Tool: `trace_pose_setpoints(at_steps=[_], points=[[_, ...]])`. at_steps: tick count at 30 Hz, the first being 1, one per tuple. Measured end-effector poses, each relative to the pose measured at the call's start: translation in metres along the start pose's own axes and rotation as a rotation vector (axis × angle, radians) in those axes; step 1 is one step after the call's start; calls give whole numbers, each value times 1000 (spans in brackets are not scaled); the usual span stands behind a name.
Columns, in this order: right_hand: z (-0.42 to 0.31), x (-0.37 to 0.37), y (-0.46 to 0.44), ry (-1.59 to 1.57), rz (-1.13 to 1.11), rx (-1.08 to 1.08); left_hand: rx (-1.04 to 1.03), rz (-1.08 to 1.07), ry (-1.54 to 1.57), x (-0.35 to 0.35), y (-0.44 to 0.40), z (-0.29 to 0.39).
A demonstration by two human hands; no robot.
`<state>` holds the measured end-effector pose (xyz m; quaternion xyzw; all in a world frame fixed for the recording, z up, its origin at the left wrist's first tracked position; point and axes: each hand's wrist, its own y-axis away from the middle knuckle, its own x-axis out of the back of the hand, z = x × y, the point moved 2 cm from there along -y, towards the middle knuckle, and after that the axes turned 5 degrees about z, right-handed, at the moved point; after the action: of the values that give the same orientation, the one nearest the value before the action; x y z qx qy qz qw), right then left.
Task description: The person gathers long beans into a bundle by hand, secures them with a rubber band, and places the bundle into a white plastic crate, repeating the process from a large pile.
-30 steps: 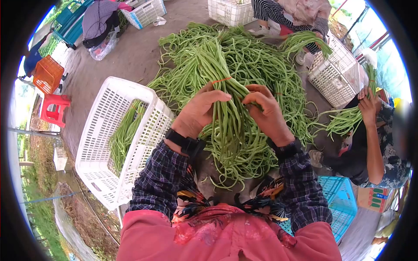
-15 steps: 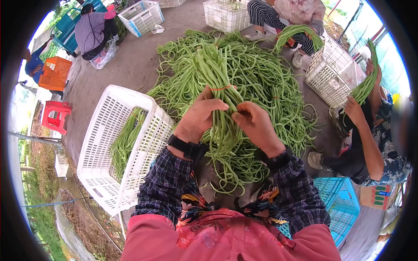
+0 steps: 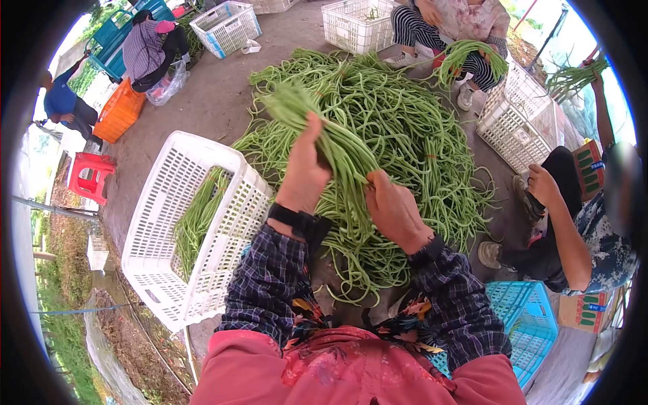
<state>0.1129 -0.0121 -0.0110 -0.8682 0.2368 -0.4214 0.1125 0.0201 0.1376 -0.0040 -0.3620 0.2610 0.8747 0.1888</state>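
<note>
My left hand (image 3: 304, 169) is wrapped round a bundle of long green beans (image 3: 344, 152), whose upper end is blurred and tilts to the left. My right hand (image 3: 395, 206) is closed, its fingertips pinched against the lower right side of the bundle. Below and behind both hands spreads a large pile of long beans (image 3: 439, 169) on the ground. Left of my left hand stands a white crate (image 3: 226, 243) with more beans (image 3: 196, 226) inside.
A blue crate (image 3: 523, 317) is at the lower right, a white crate (image 3: 516, 128) at the upper right. A person sits at the right; another, at the top right, holds beans (image 3: 466, 61). A red stool (image 3: 90, 177) and orange crate (image 3: 119, 111) stand left.
My left hand has turned and the bundle's top has swung left; the red band is no longer visible. The person at the right has raised beans outward in one hand. The orange crate has shifted right.
</note>
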Motion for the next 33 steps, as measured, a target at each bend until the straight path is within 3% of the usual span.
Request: trace_pose_setpoints(at_steps=[3,5,7,8,11,14,16,18,22,27,33], points=[[19,4,17,51,-110,-198,-177,24,78,12,-5,39],[32,23,20,-161,98,-192,-272,54,129,30,-15,61],[65,55,23,-624,319,-491,-334,-76,181,45,-17,75],[83,72,25,-627,511,-557,-338,-70,177,52,-16,81],[111,130,31,-895,914,-571,-317,-97,238,64,-9,93],[127,156,39,-982,931,-420,-317,-18,260,68,-3,94],[119,145,34,-926,859,-384,-300,-24,258,66,0,91],[79,114,20,-631,724,-427,-265,-8,196,62,1,85],[32,76,9,-714,209,-382,-208,-108,247,52,1,71],[-23,53,1,-786,-111,-227,-192,-225,144,27,7,52],[-28,17,0,-494,-36,-177,-115,-323,45,-4,28,24]])
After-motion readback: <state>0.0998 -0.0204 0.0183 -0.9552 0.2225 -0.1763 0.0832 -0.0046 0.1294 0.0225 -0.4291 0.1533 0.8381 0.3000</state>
